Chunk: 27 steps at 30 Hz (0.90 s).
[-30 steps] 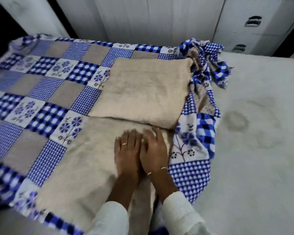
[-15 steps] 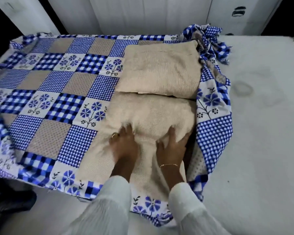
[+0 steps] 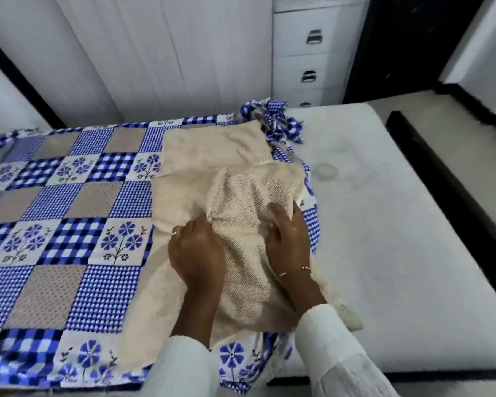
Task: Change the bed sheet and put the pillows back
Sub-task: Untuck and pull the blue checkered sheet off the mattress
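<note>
Bright, even indoor light with soft shadows; slight motion blur and wide-angle bending at the edges.

Counts: two beige woven pillows (image 3: 235, 196) under my two hands, one blue-and-white checked floral bed sheet (image 3: 69, 219), one bare white mattress (image 3: 398, 239), maybe four white drawers (image 3: 309, 61), bottom one half hidden.

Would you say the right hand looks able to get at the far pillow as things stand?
Probably yes: the far pillow lies uncovered just beyond the near pillow, but the right hand is gripping that near pillow and would have to let go first.
</note>
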Tool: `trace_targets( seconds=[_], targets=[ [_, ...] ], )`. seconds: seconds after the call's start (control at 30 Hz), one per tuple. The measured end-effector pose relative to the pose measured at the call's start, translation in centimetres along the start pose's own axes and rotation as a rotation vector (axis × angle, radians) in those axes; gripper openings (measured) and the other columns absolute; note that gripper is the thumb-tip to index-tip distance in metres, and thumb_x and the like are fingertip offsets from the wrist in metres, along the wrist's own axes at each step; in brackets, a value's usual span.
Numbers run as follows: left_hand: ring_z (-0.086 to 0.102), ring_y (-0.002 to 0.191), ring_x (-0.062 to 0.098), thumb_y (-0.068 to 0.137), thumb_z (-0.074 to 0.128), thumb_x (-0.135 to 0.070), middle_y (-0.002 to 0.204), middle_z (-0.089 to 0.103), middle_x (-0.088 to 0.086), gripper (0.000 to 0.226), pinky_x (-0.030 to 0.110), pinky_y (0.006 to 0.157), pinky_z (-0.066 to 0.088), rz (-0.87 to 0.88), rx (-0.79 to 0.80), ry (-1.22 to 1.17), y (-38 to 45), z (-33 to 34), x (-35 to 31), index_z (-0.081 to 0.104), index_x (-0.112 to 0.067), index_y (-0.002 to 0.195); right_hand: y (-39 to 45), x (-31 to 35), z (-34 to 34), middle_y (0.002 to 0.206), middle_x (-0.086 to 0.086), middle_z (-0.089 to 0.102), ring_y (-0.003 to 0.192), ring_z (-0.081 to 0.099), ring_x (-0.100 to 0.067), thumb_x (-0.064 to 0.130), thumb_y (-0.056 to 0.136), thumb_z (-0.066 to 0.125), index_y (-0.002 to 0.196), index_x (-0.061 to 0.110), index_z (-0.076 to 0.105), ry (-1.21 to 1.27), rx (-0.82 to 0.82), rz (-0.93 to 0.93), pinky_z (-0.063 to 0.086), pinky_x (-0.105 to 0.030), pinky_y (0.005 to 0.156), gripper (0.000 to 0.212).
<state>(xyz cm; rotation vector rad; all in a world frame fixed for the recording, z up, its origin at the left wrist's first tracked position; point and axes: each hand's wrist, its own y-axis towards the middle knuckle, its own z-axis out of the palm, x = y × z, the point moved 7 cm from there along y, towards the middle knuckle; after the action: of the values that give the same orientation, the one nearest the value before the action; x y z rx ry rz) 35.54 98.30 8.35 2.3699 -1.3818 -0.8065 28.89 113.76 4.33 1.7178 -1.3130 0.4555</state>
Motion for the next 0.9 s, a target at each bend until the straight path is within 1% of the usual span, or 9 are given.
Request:
trace_targets(
  seconds=[0.13,0.3,0.37,0.43,0.6,0.67,0.73,0.8,0.9],
  targets=[
    [0.059,0.059,0.028,0.078,0.053,-0.009,0.067,0.067,0.009,0.019,0.027,0.052,0.043,0.091,-0.085,-0.136,-1.5,-0.7,-7.2,0.070,-0.004,0.083,2.9,-2.6,-7.3,0.116,-0.028,0.057,0.096,0.060,-0.042,0.017,0.078,0.039,0.109,0.000,0.065,-0.030,-0.015,-0.086,0.049,-0.039,0.081,0.044],
    [0.060,0.059,0.026,0.078,0.045,-0.017,0.065,0.067,0.005,0.028,0.025,0.051,0.045,0.199,-0.014,-0.246,-3.5,1.9,-18.8,0.071,-0.007,0.078,5.7,-11.3,-16.3,0.121,-0.029,0.055,0.106,0.058,-0.043,0.016,0.081,0.043,0.110,0.004,0.067,-0.133,-0.053,0.008,0.047,-0.033,0.088,0.039],
    [0.061,0.057,0.025,0.076,0.052,-0.015,0.063,0.066,0.005,0.020,0.024,0.050,0.046,0.241,0.004,-0.258,-5.1,3.6,-23.2,0.070,-0.008,0.074,6.3,-15.2,-20.0,0.117,-0.030,0.055,0.102,0.060,-0.044,0.005,0.077,0.051,0.109,0.001,0.067,-0.153,-0.060,0.030,0.038,-0.021,0.088,0.036],
    [0.061,0.056,0.025,0.067,0.070,-0.007,0.061,0.065,0.006,0.006,0.024,0.050,0.046,0.284,0.092,-0.251,-7.4,6.2,-27.1,0.070,-0.007,0.073,6.2,-19.1,-22.9,0.116,-0.029,0.056,0.099,0.060,-0.042,0.002,0.075,0.053,0.108,-0.001,0.067,-0.167,-0.050,0.050,0.035,-0.015,0.087,0.036],
    [0.060,0.055,0.022,0.055,0.082,-0.007,0.059,0.064,0.004,0.021,0.027,0.053,0.045,0.390,0.341,-0.095,-13.4,13.7,-31.7,0.071,-0.010,0.072,3.5,-30.5,-24.2,0.127,-0.025,0.050,0.107,0.057,-0.041,-0.005,0.079,0.060,0.116,0.007,0.064,-0.219,0.111,0.240,0.048,-0.041,0.090,0.039],
    [0.063,0.066,0.026,0.058,0.081,-0.012,0.069,0.066,0.009,0.022,0.033,0.060,0.050,0.428,0.411,-0.052,-15.4,16.5,-31.4,0.070,-0.008,0.076,1.7,-33.5,-23.8,0.137,-0.025,0.042,0.118,0.050,-0.041,-0.006,0.082,0.058,0.123,0.011,0.060,-0.254,0.173,0.340,0.043,-0.040,0.096,0.044],
    [0.063,0.088,0.034,0.075,0.066,-0.023,0.094,0.064,0.016,0.025,0.045,0.075,0.054,0.433,0.466,-0.080,-17.0,18.1,-30.7,0.067,-0.007,0.095,0.4,-35.4,-23.6,0.144,-0.023,0.035,0.124,0.045,-0.039,-0.001,0.087,0.054,0.129,0.015,0.055,-0.297,0.217,0.431,0.039,-0.039,0.100,0.045],
    [0.054,0.112,0.040,0.084,0.041,-0.035,0.117,0.056,0.017,0.039,0.056,0.091,0.046,0.391,0.528,-0.075,-17.9,19.0,-29.8,0.060,-0.012,0.109,0.1,-36.1,-23.2,0.145,-0.021,0.033,0.121,0.046,-0.040,0.005,0.089,0.051,0.132,0.020,0.052,-0.359,0.245,0.440,0.042,-0.043,0.098,0.046],
    [0.035,0.132,0.041,0.086,0.033,-0.047,0.138,0.044,0.013,0.043,0.062,0.102,0.027,0.314,0.548,-0.111,-18.0,19.9,-28.8,0.047,-0.021,0.117,1.1,-35.8,-22.8,0.145,-0.017,0.033,0.130,0.035,-0.039,0.016,0.090,0.045,0.131,0.025,0.052,-0.482,0.241,0.501,0.037,-0.051,0.101,0.042]
  ],
)
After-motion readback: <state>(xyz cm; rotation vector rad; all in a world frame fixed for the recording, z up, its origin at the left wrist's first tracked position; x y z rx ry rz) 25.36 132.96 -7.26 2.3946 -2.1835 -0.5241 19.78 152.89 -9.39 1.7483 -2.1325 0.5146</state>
